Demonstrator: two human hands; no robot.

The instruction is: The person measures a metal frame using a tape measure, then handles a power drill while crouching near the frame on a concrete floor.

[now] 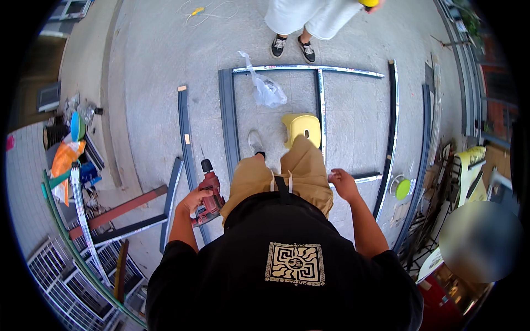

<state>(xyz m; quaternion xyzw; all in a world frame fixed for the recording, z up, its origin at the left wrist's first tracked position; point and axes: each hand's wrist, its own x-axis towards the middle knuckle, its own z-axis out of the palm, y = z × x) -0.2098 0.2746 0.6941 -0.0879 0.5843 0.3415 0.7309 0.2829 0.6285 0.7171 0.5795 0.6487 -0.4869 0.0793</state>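
My left hand (194,199) is wrapped round the grip of a red power drill (210,187), whose thin bit points away from me. My right hand (344,183) hangs beside my right thigh, fingers curled in; whatever they may pinch is too small to make out. Between my knees and the frame stands a yellow plastic stool (303,130) with a slot in its seat. Dark metal profiles (228,118) lie on the floor, joined into a rectangular frame with a crossbar (321,96). A clear plastic bag (268,91) rests inside the frame's far left part.
Loose dark profiles (185,127) lie left and right of the frame. Facing me beyond it, a person in pale trousers (309,16) holds something yellow. A cable (199,11) lies at far left. Metal grilles (61,276) and an orange bag (66,160) crowd the left; a green-topped stool (403,189) stands right.
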